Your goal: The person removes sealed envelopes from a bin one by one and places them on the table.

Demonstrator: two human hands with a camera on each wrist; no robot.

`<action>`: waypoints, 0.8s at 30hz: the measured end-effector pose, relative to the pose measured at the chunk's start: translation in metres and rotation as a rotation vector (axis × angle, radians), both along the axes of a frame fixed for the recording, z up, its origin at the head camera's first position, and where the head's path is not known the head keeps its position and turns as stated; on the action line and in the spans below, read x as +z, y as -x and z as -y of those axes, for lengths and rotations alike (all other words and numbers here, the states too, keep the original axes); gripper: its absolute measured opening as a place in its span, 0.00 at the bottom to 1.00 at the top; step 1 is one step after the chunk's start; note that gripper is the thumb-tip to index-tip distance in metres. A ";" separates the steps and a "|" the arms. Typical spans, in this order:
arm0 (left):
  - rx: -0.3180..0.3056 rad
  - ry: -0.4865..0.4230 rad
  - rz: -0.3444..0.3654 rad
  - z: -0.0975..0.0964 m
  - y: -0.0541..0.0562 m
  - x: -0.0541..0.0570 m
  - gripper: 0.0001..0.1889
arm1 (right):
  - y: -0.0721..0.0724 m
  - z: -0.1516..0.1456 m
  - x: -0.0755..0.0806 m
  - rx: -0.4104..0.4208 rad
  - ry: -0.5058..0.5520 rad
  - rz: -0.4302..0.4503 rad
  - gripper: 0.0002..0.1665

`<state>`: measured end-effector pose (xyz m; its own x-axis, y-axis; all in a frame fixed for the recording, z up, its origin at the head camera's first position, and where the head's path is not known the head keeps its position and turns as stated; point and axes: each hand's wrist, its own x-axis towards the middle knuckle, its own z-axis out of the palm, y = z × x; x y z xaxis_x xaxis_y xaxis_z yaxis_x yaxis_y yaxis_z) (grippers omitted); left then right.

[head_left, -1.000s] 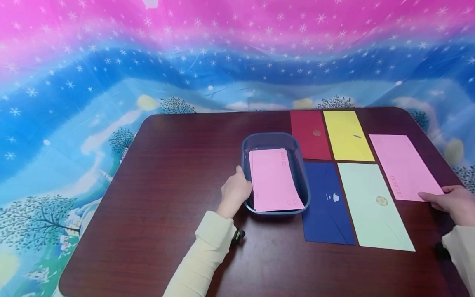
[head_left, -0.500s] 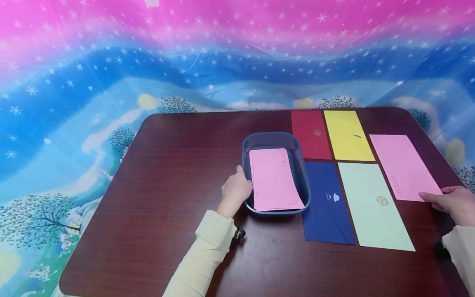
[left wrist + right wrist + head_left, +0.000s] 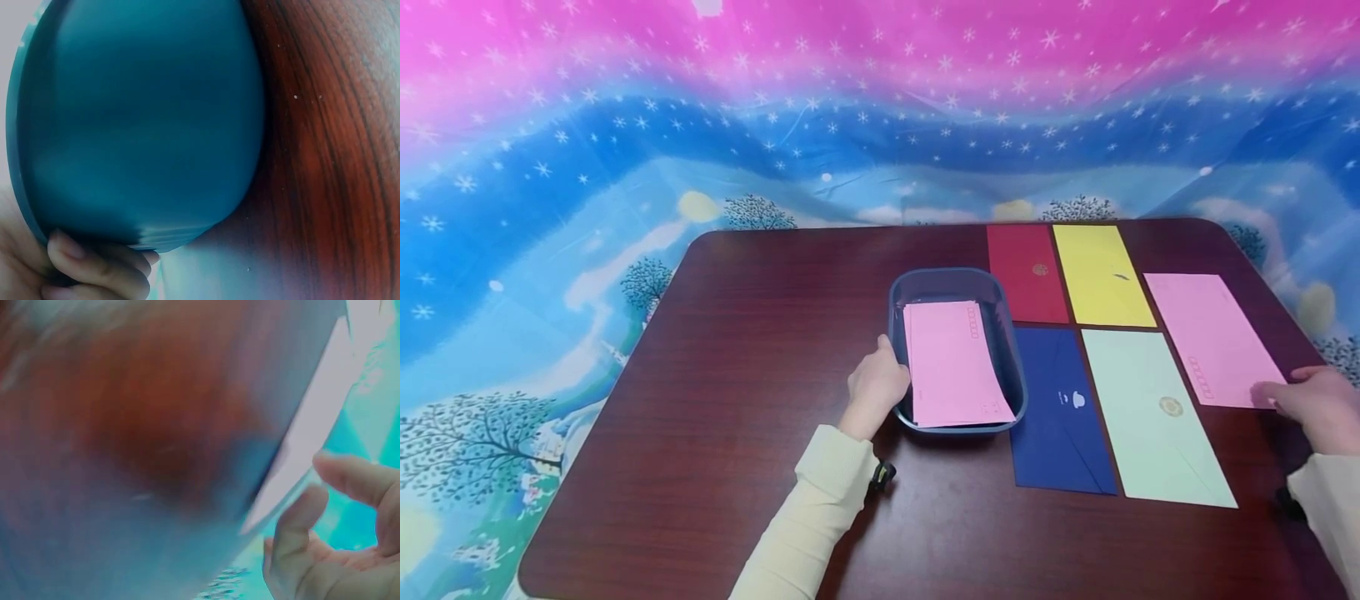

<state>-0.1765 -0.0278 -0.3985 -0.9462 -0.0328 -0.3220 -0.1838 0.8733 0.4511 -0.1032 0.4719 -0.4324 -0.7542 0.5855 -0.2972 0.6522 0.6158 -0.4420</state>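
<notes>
My left hand [image 3: 878, 379] grips the left rim of a dark blue plastic bin [image 3: 951, 283]; in the left wrist view its fingers [image 3: 94, 269] curl under the rim. Several pink envelopes [image 3: 955, 362] lie stacked in the bin. Over at the table's right side, another pink envelope [image 3: 1217, 337] lies flat. My right hand [image 3: 1318, 404] is at that envelope's lower right corner. Thumb and fingers [image 3: 297, 515] stand apart beside the envelope's edge [image 3: 306, 437] in the right wrist view, holding nothing.
Red [image 3: 1026, 275], yellow [image 3: 1103, 275], dark blue [image 3: 1063, 408] and pale green [image 3: 1153, 417] envelopes lie in two rows right of the bin. Their brown table [image 3: 715, 375] reaches to a patterned cloth backdrop [image 3: 850, 108].
My right thumb and fingers have parted from the corner of the right-hand pink envelope, and that hand has drawn slightly back to the right. My left hand and the bin stay put.
</notes>
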 end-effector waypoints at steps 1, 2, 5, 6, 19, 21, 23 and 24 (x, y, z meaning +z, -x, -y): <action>-0.001 -0.001 0.001 0.000 0.000 0.000 0.33 | 0.002 -0.007 -0.008 0.003 -0.026 -0.027 0.42; -0.002 -0.001 0.002 0.000 0.000 0.000 0.33 | 0.006 -0.012 -0.015 0.008 -0.051 -0.054 0.42; -0.001 -0.002 -0.002 0.000 0.000 -0.001 0.33 | 0.017 -0.007 -0.018 0.061 -0.126 -0.126 0.40; -0.001 -0.001 -0.002 0.000 0.000 -0.001 0.33 | 0.019 0.007 -0.008 0.083 -0.117 -0.138 0.39; -0.001 0.013 0.001 0.000 0.000 0.000 0.34 | 0.016 0.245 0.067 0.609 0.099 -0.259 0.24; -0.003 0.014 0.005 -0.001 0.000 0.000 0.34 | 0.015 0.266 0.062 0.629 0.084 -0.222 0.28; -0.004 0.016 0.010 -0.002 0.000 0.000 0.34 | 0.016 0.279 0.057 0.624 0.056 -0.169 0.33; -0.004 0.019 0.013 -0.002 -0.001 0.000 0.34 | 0.017 0.284 0.055 0.616 0.044 -0.139 0.35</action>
<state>-0.1759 -0.0257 -0.3984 -0.9421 -0.0349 -0.3335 -0.1858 0.8824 0.4323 -0.1200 0.1876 -0.3776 -0.9823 0.0211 -0.1859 0.1184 0.8394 -0.5305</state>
